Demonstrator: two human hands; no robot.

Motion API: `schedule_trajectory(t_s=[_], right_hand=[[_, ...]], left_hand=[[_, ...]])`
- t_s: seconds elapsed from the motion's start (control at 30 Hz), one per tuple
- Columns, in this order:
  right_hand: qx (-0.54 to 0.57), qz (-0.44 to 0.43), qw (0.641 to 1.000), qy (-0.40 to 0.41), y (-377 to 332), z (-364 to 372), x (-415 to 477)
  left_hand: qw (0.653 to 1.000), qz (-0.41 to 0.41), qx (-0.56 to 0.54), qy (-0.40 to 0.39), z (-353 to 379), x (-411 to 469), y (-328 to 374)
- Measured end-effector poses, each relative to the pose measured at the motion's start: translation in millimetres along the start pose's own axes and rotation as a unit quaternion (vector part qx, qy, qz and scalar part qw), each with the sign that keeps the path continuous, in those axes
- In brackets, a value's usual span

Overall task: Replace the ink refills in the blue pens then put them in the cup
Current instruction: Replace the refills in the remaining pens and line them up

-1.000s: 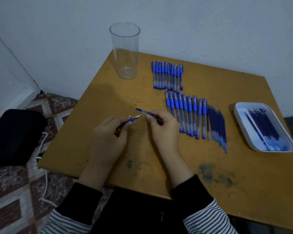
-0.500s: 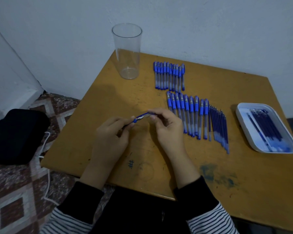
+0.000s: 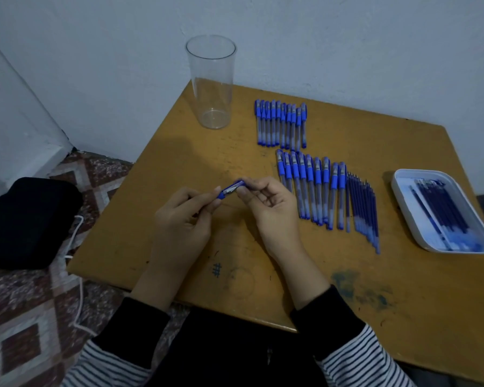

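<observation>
- The blue pen (image 3: 231,189) is held off the table (image 3: 430,303), between the 2 hands over its near-left part. Only a short blue-and-silver stretch shows between the fingertips; the rest is hidden by the fingers.
- The left hand (image 3: 179,219) pinches the pen's lower-left end. The right hand (image 3: 268,210) pinches its upper-right end with thumb and curled fingers. Neither hand is spread.
- The pen's long axis runs lower-left to upper-right, nearly flat, with 1 end in each hand.
- The cup (image 3: 211,82) stands upright and empty at the table's far edge, beyond the pen and slightly left. By my reading the left hand is the nearer of the 2.
- Dropping the pen in would likely call for tipping it from lying to upright above the rim.
- To the right lie 2 rows of pens (image 3: 310,188), with loose refills (image 3: 363,208) just beside the nearer row. A white tray (image 3: 419,171) of refills sits well apart.
</observation>
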State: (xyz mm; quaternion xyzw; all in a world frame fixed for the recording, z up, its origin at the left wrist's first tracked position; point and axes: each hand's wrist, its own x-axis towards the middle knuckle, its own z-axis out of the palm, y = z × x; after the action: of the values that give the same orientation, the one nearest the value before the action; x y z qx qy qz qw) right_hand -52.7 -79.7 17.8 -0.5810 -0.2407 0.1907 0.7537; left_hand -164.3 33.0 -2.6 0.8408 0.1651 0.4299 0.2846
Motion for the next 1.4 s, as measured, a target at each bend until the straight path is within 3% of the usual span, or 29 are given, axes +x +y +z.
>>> schedule_trajectory(t_s=[0.43,0.57,0.67,0.8,0.97,1.1,1.4], right_hand=[[-0.018,-0.036,0.999,-0.031,-2.0,-3.6,3.3],[-0.031,-0.031,0.999,-0.008,-8.5,-8.3,7.8],[-0.046,-0.033,0.998,0.032,-17.2,-18.7,19.0],[-0.127,-0.007,0.990,0.054,-34.1,-45.2,49.2],[-0.255,0.034,0.966,0.011,-41.4,-75.2,93.1],[-0.365,0.034,0.930,-0.029,-37.3,-76.7,118.6],[-0.450,0.014,0.888,-0.088,-23.7,-77.5,142.4]], left_hand=[[1.000,-0.006,-0.018,-0.004,4.3,6.3,-0.6],[0.997,-0.029,-0.049,-0.055,0.9,17.4,6.5],[0.987,-0.052,-0.072,-0.136,-3.2,33.3,8.8],[0.969,-0.076,-0.010,-0.234,4.3,51.3,-5.6],[0.943,-0.067,0.069,-0.319,34.3,65.7,-16.3],[0.932,-0.040,0.146,-0.330,62.5,77.2,-14.5],[0.922,-0.055,0.182,-0.337,90.9,96.5,-19.2]])
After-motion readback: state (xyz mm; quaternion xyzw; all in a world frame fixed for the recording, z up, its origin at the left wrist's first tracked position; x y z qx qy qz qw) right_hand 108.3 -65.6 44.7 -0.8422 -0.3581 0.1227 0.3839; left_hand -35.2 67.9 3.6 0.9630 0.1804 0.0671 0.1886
